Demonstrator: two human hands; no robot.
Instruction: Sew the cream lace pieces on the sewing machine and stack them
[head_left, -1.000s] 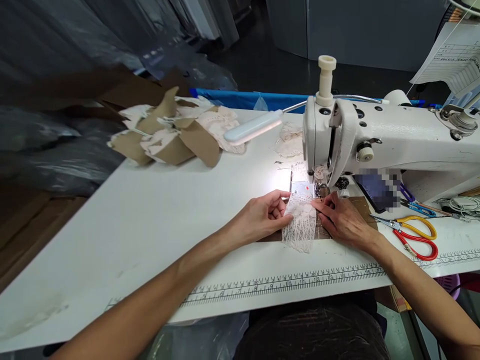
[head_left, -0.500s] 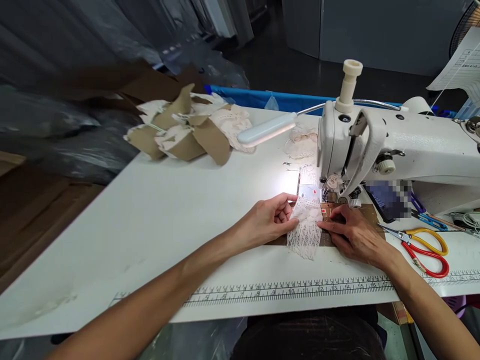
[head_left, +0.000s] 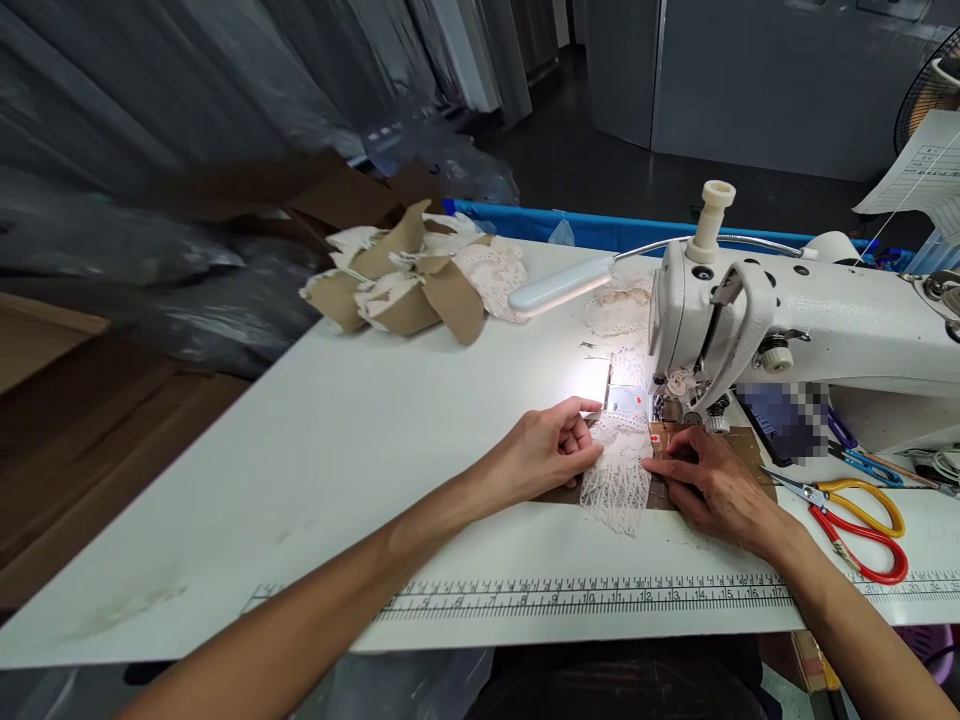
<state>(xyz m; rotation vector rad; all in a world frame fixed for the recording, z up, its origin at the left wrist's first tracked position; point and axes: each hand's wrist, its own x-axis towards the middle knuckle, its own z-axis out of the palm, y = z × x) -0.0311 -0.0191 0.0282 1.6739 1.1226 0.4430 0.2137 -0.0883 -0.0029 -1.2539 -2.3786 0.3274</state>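
Note:
A strip of white lace [head_left: 616, 485] lies below the presser foot area of the white sewing machine [head_left: 750, 310], over a brown plate [head_left: 731, 470]. My left hand [head_left: 559, 445] is at the strip's left edge, with thumb and forefinger tips on it and the other fingers curled. At the right edge my right hand [head_left: 709, 480] holds the lace with its fingertips, the fingers bent. The lace's far end runs beside the needle area. A lit lamp [head_left: 562, 287] shines on it from above.
Scissors [head_left: 847, 510] with yellow and red handles lie right of my right hand. Behind them are a phone [head_left: 780, 425] and blue snips [head_left: 866, 465]. Bundled lace and brown pieces [head_left: 420, 285] lie at the back left. A ruler scale [head_left: 525, 600] runs along the table's front.
The view has shifted, so the table and machine appear lower and further right. Both hands stay at the lace strip's edges, in nearly the same pose.

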